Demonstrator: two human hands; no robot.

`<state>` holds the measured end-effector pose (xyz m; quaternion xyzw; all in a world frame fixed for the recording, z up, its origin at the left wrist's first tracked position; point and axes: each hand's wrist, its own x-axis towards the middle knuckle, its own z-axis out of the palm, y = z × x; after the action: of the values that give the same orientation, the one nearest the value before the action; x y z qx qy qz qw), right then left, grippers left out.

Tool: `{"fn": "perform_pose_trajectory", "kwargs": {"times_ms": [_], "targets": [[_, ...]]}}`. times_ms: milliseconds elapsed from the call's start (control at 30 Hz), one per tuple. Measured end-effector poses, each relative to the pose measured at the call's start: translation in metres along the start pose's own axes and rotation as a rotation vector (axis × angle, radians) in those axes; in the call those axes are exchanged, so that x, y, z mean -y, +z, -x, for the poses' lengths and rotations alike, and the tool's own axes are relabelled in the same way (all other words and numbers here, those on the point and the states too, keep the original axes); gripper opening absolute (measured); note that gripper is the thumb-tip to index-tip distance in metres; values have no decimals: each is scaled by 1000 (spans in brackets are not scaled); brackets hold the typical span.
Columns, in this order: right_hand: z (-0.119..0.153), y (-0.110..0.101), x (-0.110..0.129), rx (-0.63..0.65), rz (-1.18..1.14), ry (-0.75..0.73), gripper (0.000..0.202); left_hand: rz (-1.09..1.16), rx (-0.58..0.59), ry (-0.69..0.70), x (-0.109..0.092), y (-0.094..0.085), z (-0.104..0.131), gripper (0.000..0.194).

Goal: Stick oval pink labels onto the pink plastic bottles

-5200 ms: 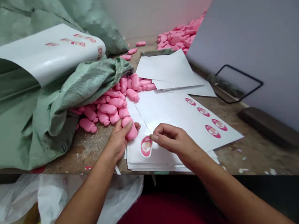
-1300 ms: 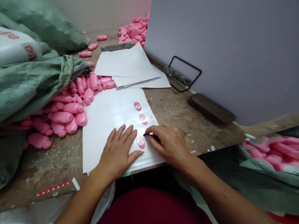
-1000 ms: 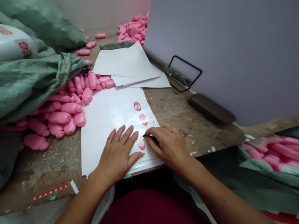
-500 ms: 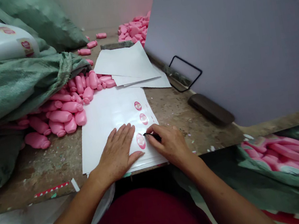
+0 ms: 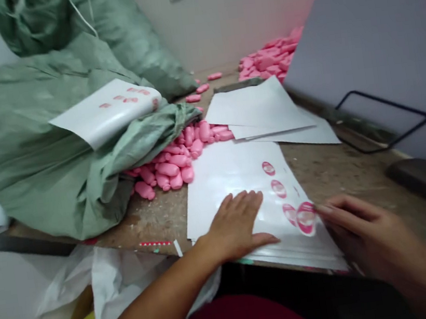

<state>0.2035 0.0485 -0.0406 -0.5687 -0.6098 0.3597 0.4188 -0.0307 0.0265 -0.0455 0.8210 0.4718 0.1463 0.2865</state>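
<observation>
My left hand (image 5: 239, 224) lies flat, fingers spread, on a stack of white sticker sheets (image 5: 219, 179) at the table's near edge. My right hand (image 5: 367, 233) pinches a pink oval sticker (image 5: 306, 219) lifted off the sheet's right side. Three more pink stickers (image 5: 278, 188) remain in a row on the top sheet. A heap of small pink bottles (image 5: 170, 162) spills from a green woven sack (image 5: 39, 151) just left of the sheets.
Another sticker sheet (image 5: 105, 113) lies draped on the sack. Loose white sheets (image 5: 261, 111) lie further back. More pink bottles (image 5: 268, 60) pile at the far right beside a grey board (image 5: 376, 28). A black wire frame (image 5: 384, 121) and dark block (image 5: 424, 184) sit right. Plastic bags (image 5: 106, 278) hang below the table.
My right hand has peeled a pink sticker up from the sheet and drawn it to the right. The view has swung left and up; the left hand still presses the sheets.
</observation>
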Motion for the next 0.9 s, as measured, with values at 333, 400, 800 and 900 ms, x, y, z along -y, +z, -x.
{"fn": "perform_pose_trajectory", "kwargs": {"times_ms": [333, 400, 800, 900], "targets": [[21, -5, 19, -21, -164, 234, 58, -353, -536, -523, 79, -119, 20, 32], [27, 0, 22, 31, -165, 256, 58, -364, -530, -556, 89, -130, 23, 30], [60, 36, 60, 396, -533, 229, 43, 245, -747, -535, 17, -76, 51, 49], [65, 45, 69, 508, -616, 222, 36, 947, -537, -468, -24, -24, 59, 47]]}}
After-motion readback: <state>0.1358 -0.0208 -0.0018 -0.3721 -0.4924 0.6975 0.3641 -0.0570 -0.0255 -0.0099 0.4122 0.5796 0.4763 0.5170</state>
